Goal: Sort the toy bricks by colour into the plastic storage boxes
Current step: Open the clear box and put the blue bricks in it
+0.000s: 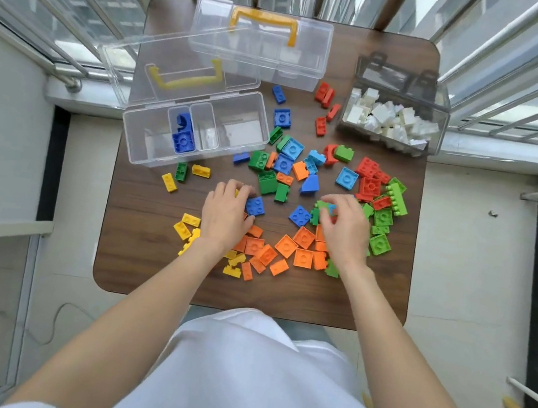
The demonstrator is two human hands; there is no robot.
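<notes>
Our left hand curls over a dark blue square plastic brick; whether we grip it, we cannot tell. Our right hand pinches bricks in the green pile. We think we are picking blues. Next they go in the clear plastic box with the open lid, beside the blue bricks already inside

The table is dark brown with a wood grain. At upper centre, two clear plastic storage boxes have yellow handles; the nearer one holds blue bricks. At upper right a smoky grey box holds white bricks. Loose bricks: orange cluster at centre, yellow bricks to its left, green bricks and red bricks at right. The person's clothing is white.
</notes>
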